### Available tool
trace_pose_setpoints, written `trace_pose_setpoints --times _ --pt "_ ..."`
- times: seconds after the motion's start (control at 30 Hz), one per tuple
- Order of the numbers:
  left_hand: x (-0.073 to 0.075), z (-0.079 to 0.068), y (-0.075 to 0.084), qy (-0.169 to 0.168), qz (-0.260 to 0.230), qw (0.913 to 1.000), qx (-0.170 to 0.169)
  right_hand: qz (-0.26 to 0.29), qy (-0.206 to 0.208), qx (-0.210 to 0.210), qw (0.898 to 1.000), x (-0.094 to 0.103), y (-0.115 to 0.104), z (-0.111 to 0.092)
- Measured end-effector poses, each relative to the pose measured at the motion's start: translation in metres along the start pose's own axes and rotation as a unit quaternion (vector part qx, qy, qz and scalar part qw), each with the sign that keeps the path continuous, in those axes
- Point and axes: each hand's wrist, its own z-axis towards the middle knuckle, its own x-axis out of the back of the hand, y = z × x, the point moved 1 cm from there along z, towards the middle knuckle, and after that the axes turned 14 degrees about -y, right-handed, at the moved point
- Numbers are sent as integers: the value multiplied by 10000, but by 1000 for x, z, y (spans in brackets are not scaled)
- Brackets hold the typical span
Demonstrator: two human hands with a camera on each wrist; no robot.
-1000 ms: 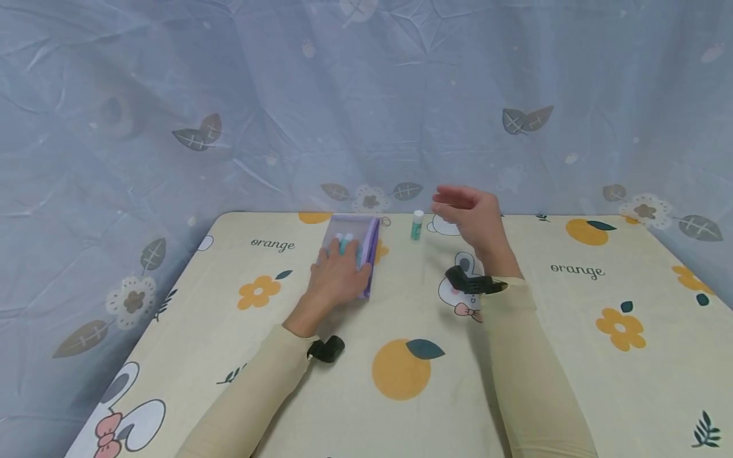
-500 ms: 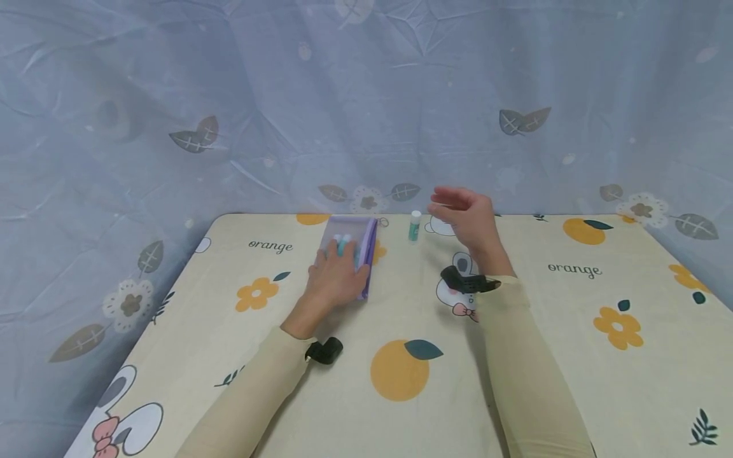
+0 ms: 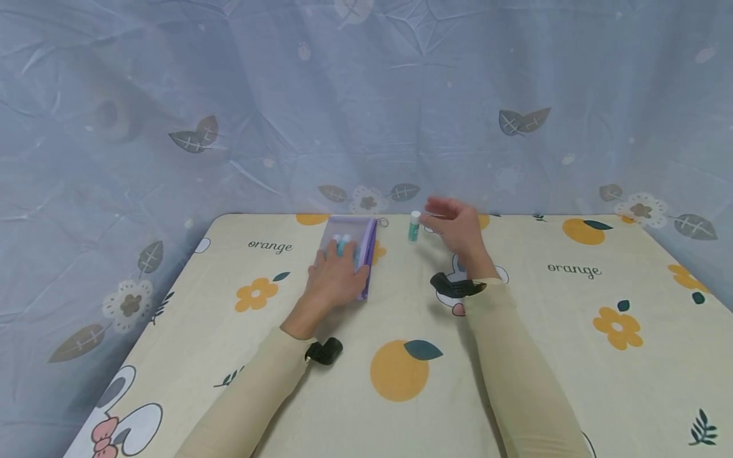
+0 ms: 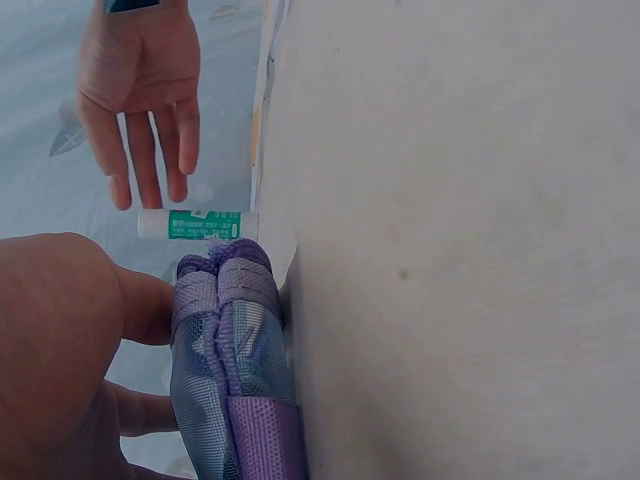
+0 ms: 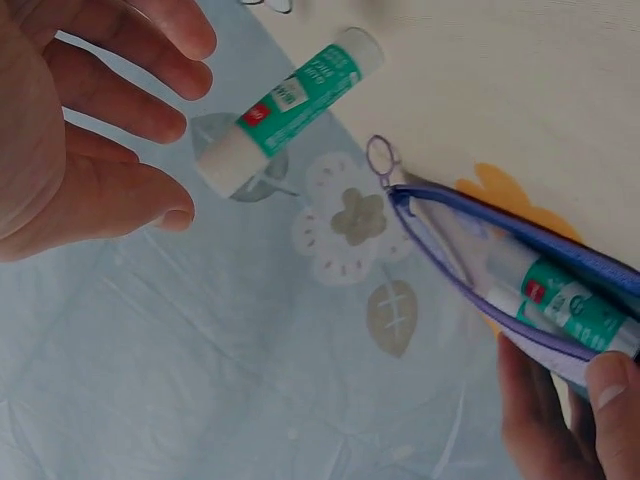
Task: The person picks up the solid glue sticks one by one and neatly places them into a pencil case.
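Note:
My left hand [image 3: 336, 277] rests on a see-through pencil pouch [image 3: 354, 224] with purple trim, its fingers spread over the top and its thumb at the right edge. Through the mesh, glue sticks [image 5: 575, 305] with white caps show inside. The pouch's zipped mouth gapes in the right wrist view. Just right of the pouch, a green and white glue stick [image 3: 414, 227] stands upright on the table. My right hand [image 3: 456, 230] hovers beside it with fingers extended and nothing held; in the right wrist view a gap separates fingers and stick.
A cream cloth with orange and flower prints covers the table [image 3: 401, 420]. Its back edge runs just behind the pouch and glue stick, against a blue-grey patterned curtain [image 3: 366, 95]. A ring pull [image 5: 380, 155] sticks out from the pouch's corner.
My right hand has moved left and slightly down, closer to the standing glue stick. My left hand, the pouch and the stick stay where they were.

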Motion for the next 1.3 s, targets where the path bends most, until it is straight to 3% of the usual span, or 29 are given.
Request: trace_pose_setpoints --times 0.67,0.93,1.3 --pt "-2 0 0 -8 -35 10000 -25 48 -129 -140 9998 -13 21 13" --pt "-2 1 -1 4 0 10000 2 -211 -7 -117 9997 -21 22 17" --pt "-1 1 -1 4 -6 10000 -26 -374 84 -398 9985 -24 24 19"
